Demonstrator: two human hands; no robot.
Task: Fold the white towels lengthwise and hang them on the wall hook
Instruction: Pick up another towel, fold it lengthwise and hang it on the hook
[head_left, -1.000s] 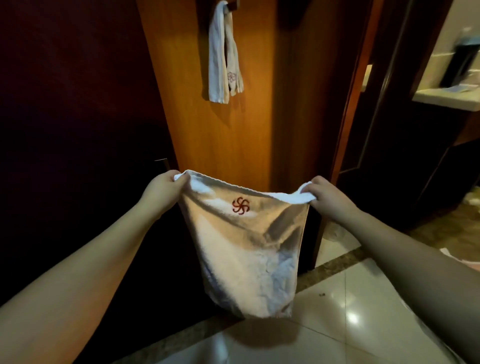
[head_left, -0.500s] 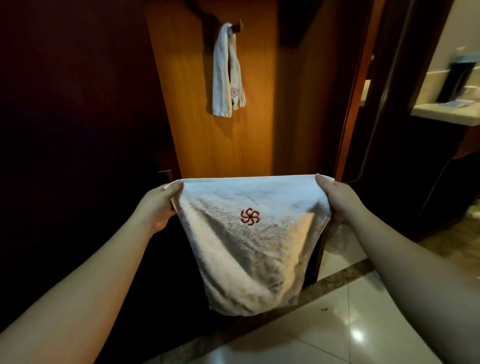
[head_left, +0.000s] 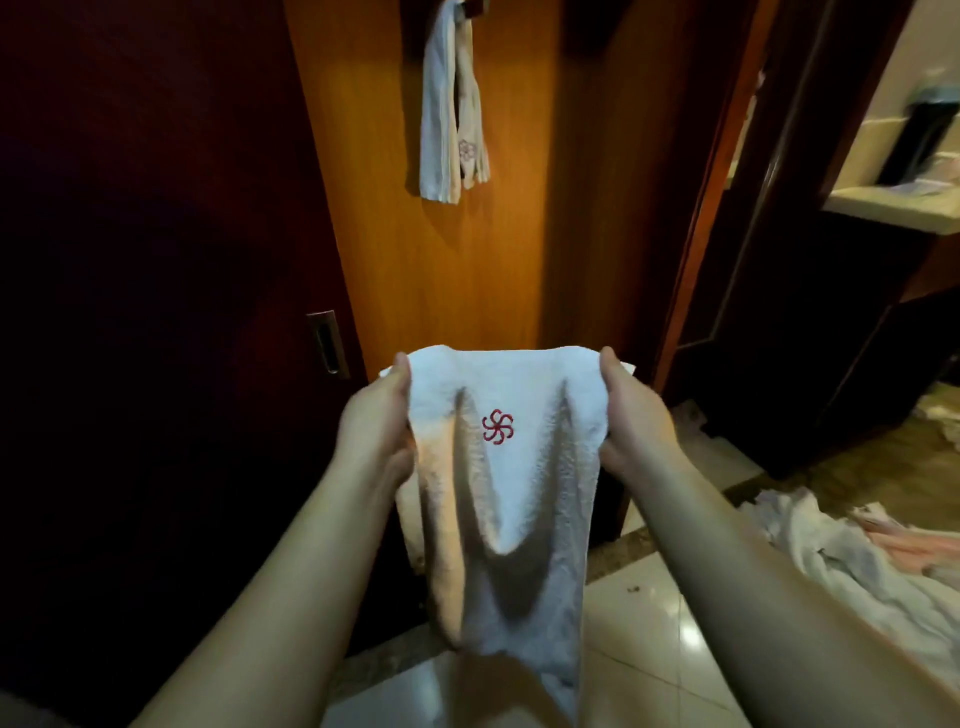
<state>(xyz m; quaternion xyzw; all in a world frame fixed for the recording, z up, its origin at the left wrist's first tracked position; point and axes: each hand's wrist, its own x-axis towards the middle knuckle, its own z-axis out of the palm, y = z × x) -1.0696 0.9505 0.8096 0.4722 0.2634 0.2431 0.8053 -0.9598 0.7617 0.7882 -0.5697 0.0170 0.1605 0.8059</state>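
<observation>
Both hands up at mid-frame, well apart, clamped on one towel (head_left: 519, 467). Left hand (head_left: 376, 415) pinching the left top edge, thumb on the near face, fingers hidden behind the cloth. Right hand (head_left: 631, 415) gripping the right top edge the same way, thumb on top. Towel stretched loosely between the two hands, hanging down toward the floor (head_left: 649, 649) below the wrists. Two soft vertical creases running down from the held edge; red emblem (head_left: 497, 427) between them, facing up.

Handling, judged: terry cloth, limp, light, no stiffness at all. Drapes and sags wherever unsupported; not fragile, not slippery, rough pile gives good purchase. Best held by the top corners or edge as here, so gravity pulls the length straight. For the lengthwise fold, bringing both hands together should lay one side edge over the other; a pinch through both layers at the top should keep them aligned. Risk: lower end swinging or layers sliding askew.

To the right of the right forearm, heaped cloth (head_left: 831, 561) on the floor; type not clear.

Beyond the hands, wooden panel (head_left: 467, 270). High above them, a second towel (head_left: 451, 119) already hanging folded; hook cut off at the frame's top edge. Left of the left hand, dark door with a recessed pull (head_left: 327, 342).
</observation>
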